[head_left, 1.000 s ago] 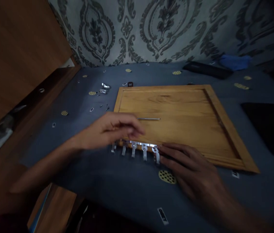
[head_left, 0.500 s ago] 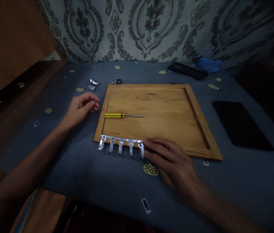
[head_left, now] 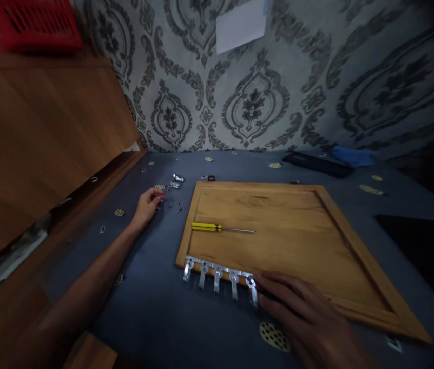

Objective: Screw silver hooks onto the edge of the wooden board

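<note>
My left hand (head_left: 148,206) is at the left of the board with its fingers bunched together; whether anything small is between them I cannot make out. Just beyond its fingertips lie loose metal hooks (head_left: 176,182) and a few small screws (head_left: 179,207). A metal hook rail (head_left: 219,270) with several hooks runs along the near edge of a framed wooden board (head_left: 286,220), the hooks hanging over that edge. My right hand (head_left: 309,318) rests with outstretched fingers touching the rail's right end and the board. On the board lies a yellow-handled screwdriver (head_left: 222,227).
Dark patterned cloth (head_left: 151,302) covers the table. A long black object (head_left: 319,166) and a blue cloth (head_left: 353,156) lie at the back right, a flat black object (head_left: 417,251) at the right. A wooden cabinet (head_left: 47,148) stands left, a red basket (head_left: 43,25) above it.
The view has tilted up and turned left, bringing in the red basket and a white sheet on the wall. My left hand has reached farther away, towards the screws and loose hooks. My right hand stays at the rail.
</note>
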A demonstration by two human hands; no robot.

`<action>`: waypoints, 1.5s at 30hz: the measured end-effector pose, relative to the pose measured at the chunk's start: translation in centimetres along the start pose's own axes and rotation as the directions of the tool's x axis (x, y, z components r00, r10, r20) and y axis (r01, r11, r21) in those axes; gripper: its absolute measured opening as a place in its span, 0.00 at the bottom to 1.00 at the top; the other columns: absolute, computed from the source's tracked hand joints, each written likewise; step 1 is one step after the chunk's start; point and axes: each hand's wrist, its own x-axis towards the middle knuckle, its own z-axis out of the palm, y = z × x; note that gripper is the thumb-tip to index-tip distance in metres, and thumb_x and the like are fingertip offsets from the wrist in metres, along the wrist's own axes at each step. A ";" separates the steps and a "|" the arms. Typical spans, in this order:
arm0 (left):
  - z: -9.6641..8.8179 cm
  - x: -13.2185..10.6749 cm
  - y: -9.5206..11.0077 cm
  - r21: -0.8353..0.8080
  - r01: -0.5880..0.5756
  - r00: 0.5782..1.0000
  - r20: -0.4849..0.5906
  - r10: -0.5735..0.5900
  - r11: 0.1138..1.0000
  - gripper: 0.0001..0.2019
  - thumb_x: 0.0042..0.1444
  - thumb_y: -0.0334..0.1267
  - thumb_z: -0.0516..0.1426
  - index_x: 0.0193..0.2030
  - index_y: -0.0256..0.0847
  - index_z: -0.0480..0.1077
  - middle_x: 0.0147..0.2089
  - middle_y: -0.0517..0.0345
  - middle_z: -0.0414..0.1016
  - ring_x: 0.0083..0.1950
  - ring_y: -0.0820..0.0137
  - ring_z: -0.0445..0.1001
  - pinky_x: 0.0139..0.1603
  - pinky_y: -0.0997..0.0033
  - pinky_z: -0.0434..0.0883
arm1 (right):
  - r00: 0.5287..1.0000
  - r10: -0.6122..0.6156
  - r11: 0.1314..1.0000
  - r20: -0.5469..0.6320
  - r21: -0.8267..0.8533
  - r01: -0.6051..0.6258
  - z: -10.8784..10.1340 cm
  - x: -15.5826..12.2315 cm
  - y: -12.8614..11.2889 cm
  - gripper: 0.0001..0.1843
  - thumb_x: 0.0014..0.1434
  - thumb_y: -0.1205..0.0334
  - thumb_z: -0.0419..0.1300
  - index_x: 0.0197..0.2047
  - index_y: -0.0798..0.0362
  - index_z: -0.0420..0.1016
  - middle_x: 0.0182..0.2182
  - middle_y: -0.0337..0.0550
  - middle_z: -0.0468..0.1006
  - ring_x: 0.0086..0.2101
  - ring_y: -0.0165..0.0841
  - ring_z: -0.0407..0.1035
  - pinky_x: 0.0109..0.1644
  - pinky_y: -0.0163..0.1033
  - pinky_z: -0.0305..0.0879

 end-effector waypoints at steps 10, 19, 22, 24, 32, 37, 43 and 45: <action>0.8 2.1 0.9 0.241 -0.120 0.993 0.044 0.113 0.963 0.18 0.67 0.45 0.60 0.60 0.39 0.70 0.60 0.47 0.73 0.56 0.60 0.76 0.55 0.51 0.77 | 0.996 -0.022 0.999 -0.090 -0.051 0.017 1.1 -0.5 0.0 0.21 0.65 0.71 0.53 0.51 0.42 0.83 0.49 0.43 0.85 0.51 0.40 0.77 0.50 0.48 0.78; 0.2 2.2 -0.2 0.285 -0.045 0.999 -0.011 0.050 0.958 0.19 0.67 0.45 0.60 0.60 0.38 0.69 0.59 0.48 0.73 0.54 0.60 0.77 0.54 0.52 0.78 | 0.997 -0.022 0.997 -0.080 -0.076 0.016 1.2 -0.7 -0.4 0.21 0.66 0.71 0.52 0.50 0.43 0.83 0.50 0.45 0.85 0.52 0.40 0.77 0.50 0.48 0.79; -0.2 2.3 -0.4 0.302 -0.042 0.999 0.004 0.043 0.952 0.19 0.67 0.45 0.60 0.60 0.38 0.69 0.58 0.48 0.74 0.54 0.60 0.77 0.53 0.52 0.78 | 0.999 -0.006 0.998 -0.049 -0.061 0.003 0.6 -0.4 -0.5 0.21 0.65 0.71 0.53 0.50 0.43 0.83 0.49 0.44 0.85 0.51 0.41 0.77 0.49 0.47 0.79; -0.2 2.2 -0.3 0.331 -0.065 0.998 0.021 0.062 0.941 0.18 0.67 0.45 0.60 0.59 0.38 0.70 0.58 0.48 0.74 0.54 0.60 0.77 0.54 0.52 0.78 | 1.000 -0.008 1.000 0.009 -0.024 0.008 0.2 -0.1 -0.4 0.22 0.65 0.72 0.54 0.52 0.42 0.82 0.50 0.44 0.85 0.51 0.41 0.77 0.50 0.48 0.79; 0.6 2.1 0.6 0.504 -0.178 0.984 0.091 0.154 0.845 0.18 0.67 0.45 0.60 0.59 0.39 0.70 0.59 0.47 0.73 0.55 0.60 0.76 0.55 0.52 0.77 | 0.999 -0.031 0.999 -0.031 -0.038 0.030 0.3 -0.1 -0.3 0.21 0.65 0.72 0.54 0.52 0.44 0.82 0.51 0.44 0.85 0.51 0.41 0.77 0.50 0.48 0.78; 0.2 2.1 1.0 0.581 -0.206 0.978 0.141 0.152 0.787 0.18 0.67 0.45 0.59 0.59 0.39 0.70 0.59 0.47 0.73 0.55 0.60 0.76 0.55 0.52 0.77 | 1.000 -0.004 1.000 -0.027 -0.029 0.003 1.1 -0.8 -0.3 0.21 0.64 0.70 0.55 0.54 0.42 0.82 0.52 0.45 0.84 0.52 0.41 0.76 0.52 0.49 0.77; -0.8 2.0 1.4 0.641 -0.211 0.974 0.203 0.103 0.738 0.18 0.67 0.45 0.60 0.59 0.39 0.70 0.59 0.48 0.73 0.55 0.60 0.76 0.55 0.52 0.78 | 0.997 -0.030 0.998 -0.068 -0.055 0.026 0.6 0.1 -0.7 0.19 0.65 0.72 0.54 0.49 0.46 0.82 0.50 0.46 0.85 0.51 0.40 0.76 0.50 0.46 0.77; -1.0 2.0 1.5 0.659 -0.212 0.972 0.217 0.087 0.722 0.18 0.67 0.45 0.60 0.59 0.39 0.70 0.59 0.48 0.73 0.55 0.60 0.76 0.55 0.52 0.78 | 0.996 -0.034 0.997 -0.083 -0.073 0.028 0.1 0.6 -0.9 0.19 0.66 0.73 0.52 0.48 0.48 0.82 0.50 0.46 0.85 0.50 0.40 0.76 0.49 0.46 0.77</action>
